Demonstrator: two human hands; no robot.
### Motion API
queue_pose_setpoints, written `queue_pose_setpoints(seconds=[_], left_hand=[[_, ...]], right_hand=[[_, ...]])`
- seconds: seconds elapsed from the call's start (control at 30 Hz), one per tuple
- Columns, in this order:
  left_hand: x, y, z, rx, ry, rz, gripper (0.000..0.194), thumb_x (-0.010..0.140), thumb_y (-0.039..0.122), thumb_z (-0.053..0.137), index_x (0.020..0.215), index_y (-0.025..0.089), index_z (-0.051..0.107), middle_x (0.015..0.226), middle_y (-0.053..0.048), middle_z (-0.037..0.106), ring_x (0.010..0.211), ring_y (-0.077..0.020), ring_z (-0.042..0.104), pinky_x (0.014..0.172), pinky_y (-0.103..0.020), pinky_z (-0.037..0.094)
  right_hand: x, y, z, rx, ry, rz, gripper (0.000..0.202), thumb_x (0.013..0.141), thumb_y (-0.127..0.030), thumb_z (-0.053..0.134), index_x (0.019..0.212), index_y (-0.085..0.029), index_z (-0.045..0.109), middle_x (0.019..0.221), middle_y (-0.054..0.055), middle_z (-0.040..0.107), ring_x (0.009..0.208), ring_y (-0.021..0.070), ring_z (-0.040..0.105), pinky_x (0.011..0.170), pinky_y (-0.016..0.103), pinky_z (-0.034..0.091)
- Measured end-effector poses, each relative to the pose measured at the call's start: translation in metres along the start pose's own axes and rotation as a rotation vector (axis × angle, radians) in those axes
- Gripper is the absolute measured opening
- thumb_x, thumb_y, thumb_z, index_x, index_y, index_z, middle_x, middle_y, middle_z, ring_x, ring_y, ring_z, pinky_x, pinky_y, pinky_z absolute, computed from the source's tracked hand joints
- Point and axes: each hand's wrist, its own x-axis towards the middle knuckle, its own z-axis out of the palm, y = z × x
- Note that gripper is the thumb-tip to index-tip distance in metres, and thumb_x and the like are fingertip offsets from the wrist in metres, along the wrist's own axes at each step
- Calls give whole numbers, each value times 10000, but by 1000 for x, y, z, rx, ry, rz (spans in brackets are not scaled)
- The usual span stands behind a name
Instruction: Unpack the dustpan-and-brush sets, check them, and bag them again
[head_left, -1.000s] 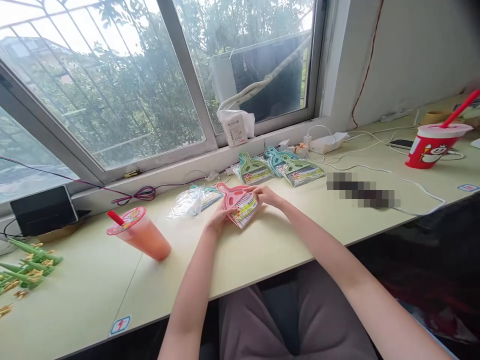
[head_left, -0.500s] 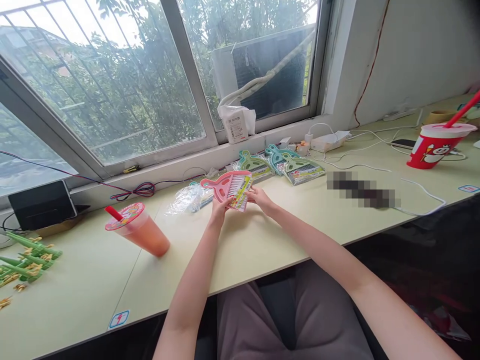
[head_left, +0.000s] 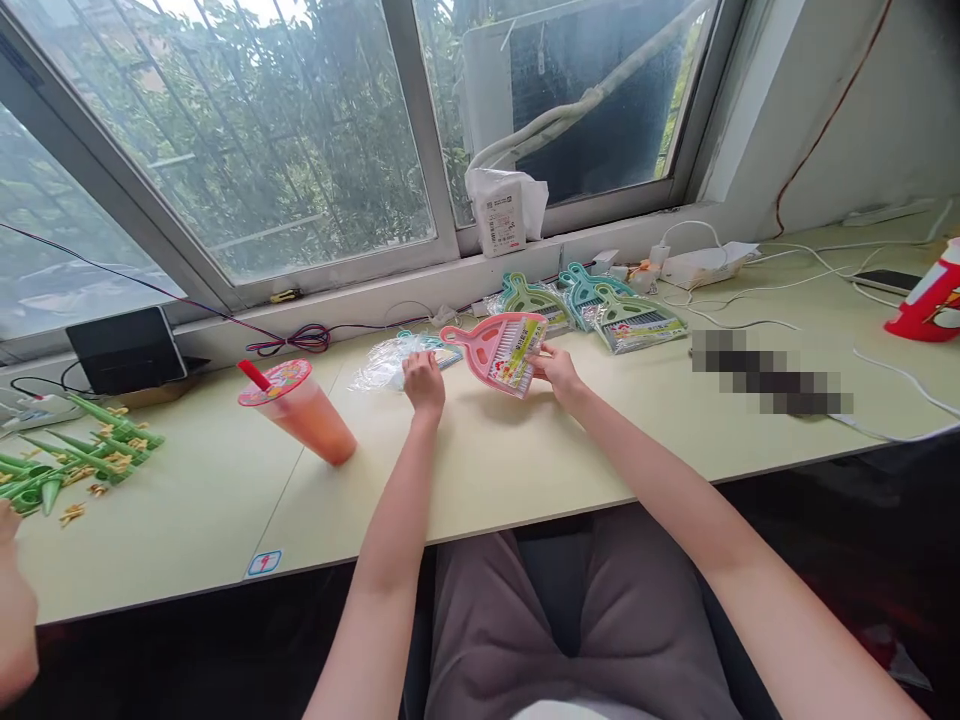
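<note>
My right hand (head_left: 559, 372) grips a pink mini dustpan and brush set (head_left: 480, 350) by the end with the printed card, holding it tilted above the table. The white bristles lie inside the pan, and the pink loop handle points left. Left of it, my left hand (head_left: 424, 384) is over a small pile of clear plastic bags (head_left: 379, 365), its fingers curled down on a bag. A blue-green piece shows partly under or among the bags. Behind the pink set lie several wrapped green and teal dustpan sets (head_left: 637, 328).
A lidded cup of orange drink (head_left: 307, 420) stands at left, near green plastic parts (head_left: 82, 455) and a black tablet (head_left: 124, 350). Another person's arm (head_left: 15, 620) enters at the left edge. Cables, a pixelated dark object (head_left: 769, 375) and a red cup (head_left: 926, 305) are at right.
My left hand has let go of the pink dustpan set and moved left onto the plastic bags. My right hand alone keeps the set. Another person's arm has appeared at left.
</note>
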Motion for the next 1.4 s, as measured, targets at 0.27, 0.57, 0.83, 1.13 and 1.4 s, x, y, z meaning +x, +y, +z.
queue_pose_setpoints(seconds=[0.27, 0.57, 0.83, 1.13, 1.4], left_hand=[[14, -35, -20, 194, 1, -100, 296, 971, 365, 469, 962, 211, 721, 1340, -178, 603, 1385, -367, 388, 1160, -573, 235], [19, -32, 2, 8, -257, -104, 388, 984, 305, 382, 1047, 221, 755, 1159, -93, 738, 1147, -267, 636, 1042, -403, 420], [5, -24, 5, 452, -225, 51, 346, 821, 407, 723, 1117, 228, 735, 1305, -129, 671, 1268, -377, 551, 1109, -513, 336], [5, -26, 0, 440, 3, 27, 182, 884, 139, 527, 922, 199, 695, 1104, -153, 705, 1135, -333, 615, 991, -463, 436], [5, -22, 6, 113, 98, 224, 150, 936, 171, 476, 923, 211, 621, 1010, -129, 675, 1096, -300, 586, 1092, -517, 359]], right_hand=[[-5, 2, 4, -1, -64, 3, 227, 781, -64, 713, 982, -159, 669, 840, 52, 770, 718, 191, 739, 845, 424, 636], [-8, 1, 7, -28, -13, 27, 216, 822, -45, 661, 1012, -147, 665, 848, 69, 774, 695, 183, 735, 805, 388, 637], [-10, -2, 6, -28, 26, 14, 202, 830, -38, 650, 1004, -139, 666, 872, 74, 778, 713, 183, 739, 772, 360, 640], [-5, -1, 4, -194, 49, -19, 255, 796, -35, 668, 1030, -136, 673, 812, 66, 762, 699, 197, 729, 721, 398, 650], [-5, 0, 4, -131, 148, 8, 248, 793, -29, 660, 1015, -139, 662, 822, 67, 766, 708, 202, 735, 700, 379, 649]])
